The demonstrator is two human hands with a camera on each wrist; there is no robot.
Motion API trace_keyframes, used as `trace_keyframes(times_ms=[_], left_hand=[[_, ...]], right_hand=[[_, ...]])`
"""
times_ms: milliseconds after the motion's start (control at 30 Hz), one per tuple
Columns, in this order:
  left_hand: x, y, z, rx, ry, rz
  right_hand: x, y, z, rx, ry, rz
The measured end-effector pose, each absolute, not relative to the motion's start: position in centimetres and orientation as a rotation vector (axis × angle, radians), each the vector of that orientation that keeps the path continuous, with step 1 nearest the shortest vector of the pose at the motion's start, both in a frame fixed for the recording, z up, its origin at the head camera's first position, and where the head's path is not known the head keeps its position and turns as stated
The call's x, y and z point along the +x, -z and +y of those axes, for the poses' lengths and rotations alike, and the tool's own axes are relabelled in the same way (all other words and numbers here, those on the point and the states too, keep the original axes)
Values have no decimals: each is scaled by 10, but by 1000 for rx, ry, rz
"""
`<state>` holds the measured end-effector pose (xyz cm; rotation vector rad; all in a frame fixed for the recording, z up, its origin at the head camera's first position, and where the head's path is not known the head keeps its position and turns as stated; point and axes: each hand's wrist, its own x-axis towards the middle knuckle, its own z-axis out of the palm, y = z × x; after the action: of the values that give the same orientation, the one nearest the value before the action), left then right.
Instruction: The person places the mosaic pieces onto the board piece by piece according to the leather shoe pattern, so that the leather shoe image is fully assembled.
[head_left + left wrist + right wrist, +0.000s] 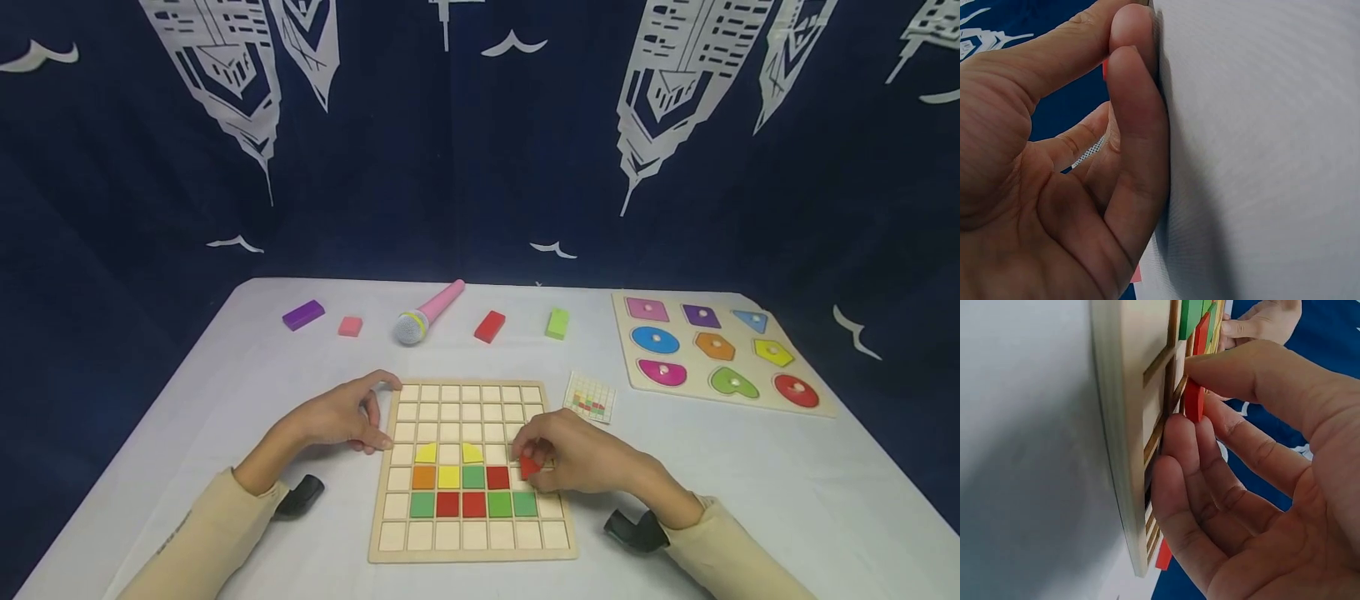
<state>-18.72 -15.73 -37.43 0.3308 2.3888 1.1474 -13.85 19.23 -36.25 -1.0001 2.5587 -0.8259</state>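
A wooden grid board (435,537) lies flat on the table between the hands. Coloured tiles in yellow, orange, green and red fill several of its squares, among them a red square tile (498,477). My right hand (585,454) pinches a small red tile (529,465) between thumb and fingers, over the right part of the grid; in the right wrist view the red tile (1194,401) stands edge-on close to the board's surface. My left hand (337,414) rests at the board's left edge, index fingertip by the upper corner and thumb lower down, the other fingers loosely bent.
A small printed pattern card (590,397) lies just past the board's upper right. Further back are purple (303,315), pink (350,326), red (490,327) and lime (557,323) blocks and a pink toy microphone (430,313). At the right lies a shape puzzle (693,396) with knobbed pieces.
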Motion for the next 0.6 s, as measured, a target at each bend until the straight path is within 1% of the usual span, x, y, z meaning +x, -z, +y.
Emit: trace_keyframes(times_ms=[200, 600], left_hand=[[-188, 374, -156, 322, -1134, 2394], [-186, 374, -156, 353, -1156, 2380]], right_hand=[[-138, 365, 190, -1013, 836, 2581], [-138, 366, 188, -934, 974, 2541]])
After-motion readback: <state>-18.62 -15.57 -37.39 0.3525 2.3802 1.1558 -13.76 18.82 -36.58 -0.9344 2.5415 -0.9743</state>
